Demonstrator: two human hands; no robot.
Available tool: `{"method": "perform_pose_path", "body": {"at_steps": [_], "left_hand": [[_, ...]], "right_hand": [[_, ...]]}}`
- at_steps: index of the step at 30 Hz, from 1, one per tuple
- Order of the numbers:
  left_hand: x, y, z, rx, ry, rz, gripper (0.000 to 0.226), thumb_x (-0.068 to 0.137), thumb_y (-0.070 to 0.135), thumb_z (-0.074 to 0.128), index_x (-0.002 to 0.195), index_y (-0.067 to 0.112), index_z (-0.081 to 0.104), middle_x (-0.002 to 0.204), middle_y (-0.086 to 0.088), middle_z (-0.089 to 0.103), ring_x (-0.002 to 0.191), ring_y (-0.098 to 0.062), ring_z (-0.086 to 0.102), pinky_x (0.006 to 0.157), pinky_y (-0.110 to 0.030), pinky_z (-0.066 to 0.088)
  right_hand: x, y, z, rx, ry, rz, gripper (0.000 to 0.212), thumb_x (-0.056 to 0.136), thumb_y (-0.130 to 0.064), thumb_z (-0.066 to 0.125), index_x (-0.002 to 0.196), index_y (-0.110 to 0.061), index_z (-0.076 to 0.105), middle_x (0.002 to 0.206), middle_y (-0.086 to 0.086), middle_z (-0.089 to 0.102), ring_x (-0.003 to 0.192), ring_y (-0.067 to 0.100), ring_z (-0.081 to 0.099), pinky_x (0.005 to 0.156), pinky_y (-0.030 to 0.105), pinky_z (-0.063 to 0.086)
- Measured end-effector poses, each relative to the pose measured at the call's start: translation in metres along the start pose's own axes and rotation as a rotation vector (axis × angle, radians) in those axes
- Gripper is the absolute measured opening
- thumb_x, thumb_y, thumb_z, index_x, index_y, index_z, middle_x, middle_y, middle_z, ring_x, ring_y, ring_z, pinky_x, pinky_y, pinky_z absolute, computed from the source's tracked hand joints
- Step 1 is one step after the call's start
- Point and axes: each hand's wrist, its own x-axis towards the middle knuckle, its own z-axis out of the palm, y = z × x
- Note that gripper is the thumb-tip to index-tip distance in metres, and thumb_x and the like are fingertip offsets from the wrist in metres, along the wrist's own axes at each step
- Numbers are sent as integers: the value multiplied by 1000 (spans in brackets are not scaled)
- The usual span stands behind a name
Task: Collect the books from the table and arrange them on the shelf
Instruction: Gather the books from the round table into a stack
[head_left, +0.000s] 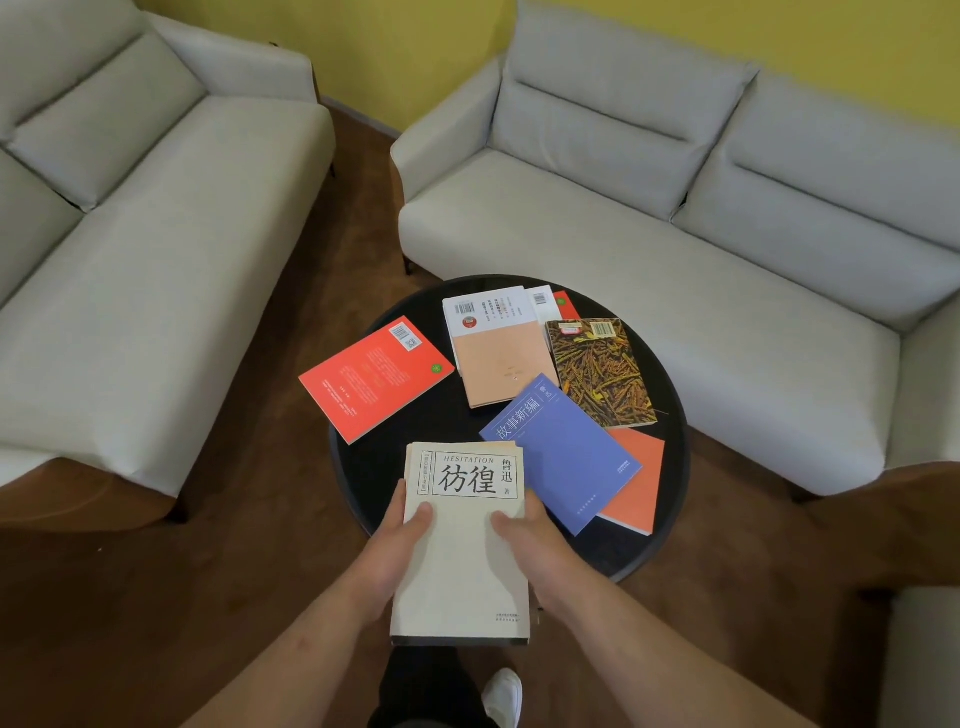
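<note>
**Both hands grip the cream book at the near edge of the table**

The cream book (462, 540), titled "HESITATION" with large black characters, sits at the 6 o'clock edge of the round black table (358, 467), its lower half jutting out past the rim toward the person. It appears to top a small stack: darker edges of at least one more book show beneath it at the bottom and along its upper left side.

The left hand (400, 540) clasps the book's left edge, thumb laid flat on the cover, fingers tucked out of sight underneath. The right hand (524, 540) mirrors it on the right edge, thumb on the cover pointing inward, fingers wrapped round the side. Both forearms reach up from the bottom of the view, converging on the book, wrists roughly straight.

Just at 1 o'clock from the held book lies a blue book (561, 452), tilted, overlapping an orange book (636, 478) beneath it at the table's 4 o'clock side. At 2 o'clock on the table is a book with a cover of dark brown and yellow strands (600, 371). Toward 12 o'clock a peach-and-white book (493, 348) lies face down, barcode showing, with further books partly hidden behind it. At 10 o'clock a red book (376, 379) hangs over the table's rim.

Beyond the table, a grey sofa (675, 223) stands at 1 o'clock and a second grey sofa (130, 234) at 10 o'clock, on a brown floor (182, 597) against a yellow wall (395, 47). A white shoe (504, 696) shows at 6 o'clock.
</note>
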Motion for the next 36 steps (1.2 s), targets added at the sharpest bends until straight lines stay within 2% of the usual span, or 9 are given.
{"method": "perform_pose_path", "body": {"at_steps": [4, 7, 14, 21, 26, 28, 31, 33, 36], "left_hand": [[3, -6, -3, -110, 38, -60, 61, 100, 32, 54, 153, 38, 24, 121, 1, 68, 101, -25, 72, 71, -35, 57], [10, -13, -3, -172, 10, -62, 42, 100, 32, 52, 140, 37, 44, 122, -4, 71, 104, -28, 73, 80, -44, 59], [15, -14, -9, -172, 17, -18, 34, 99, 26, 55, 132, 35, 53, 120, -2, 73, 104, -27, 73, 81, -43, 58], [24, 0, -20, -71, 40, -6, 36, 98, 27, 58, 132, 37, 52, 119, 3, 73, 104, -21, 72, 81, -38, 57], [26, 24, -28, 103, 45, -90, 26, 98, 42, 56, 123, 36, 59, 112, 7, 75, 103, -16, 70, 79, -31, 51], [34, 43, -42, 228, 131, -90, 39, 93, 60, 50, 106, 28, 69, 105, 3, 75, 101, -18, 67, 88, -39, 50], [63, 76, -76, 425, 418, 63, 40, 91, 55, 50, 88, 18, 67, 94, -9, 69, 94, -30, 66, 92, -50, 51], [88, 99, -95, 591, 498, 148, 31, 92, 40, 54, 98, 12, 67, 99, -11, 69, 98, -34, 66, 90, -50, 51], [129, 121, -125, 913, 576, 87, 48, 87, 40, 60, 125, 11, 57, 121, -14, 60, 113, -36, 59, 97, -49, 49]], "right_hand": [[8, 10, -13, 155, -28, 97, 44, 102, -41, 53, 144, -29, 48, 119, -3, 74, 108, 21, 69, 90, 42, 53], [13, 18, -8, 213, -65, 142, 38, 101, -53, 46, 132, -34, 58, 103, -8, 80, 106, 20, 71, 84, 38, 52], [25, 18, -4, 264, -87, 96, 36, 102, -47, 50, 133, -30, 56, 116, -1, 77, 110, 25, 71, 87, 42, 54], [45, 5, 1, 213, -108, 76, 34, 101, -42, 54, 132, -32, 57, 117, 4, 76, 113, 31, 69, 106, 56, 47], [47, -5, -7, 28, -191, 66, 30, 103, -44, 48, 130, -35, 59, 119, -6, 75, 115, 21, 69, 105, 45, 49], [48, -22, -18, -121, -209, 56, 29, 104, -44, 46, 121, -30, 65, 116, -6, 76, 112, 19, 69, 95, 37, 50], [66, -53, -46, -239, 23, -24, 31, 101, -43, 50, 95, -16, 63, 94, 7, 65, 88, 26, 60, 77, 37, 49], [86, -70, -68, -380, 223, -144, 27, 94, -42, 54, 90, -16, 60, 85, 5, 57, 80, 24, 52, 72, 38, 45], [114, -78, -93, -697, 391, -147, 38, 95, -25, 55, 130, -9, 58, 119, 12, 60, 99, 30, 59, 79, 37, 49]]}}
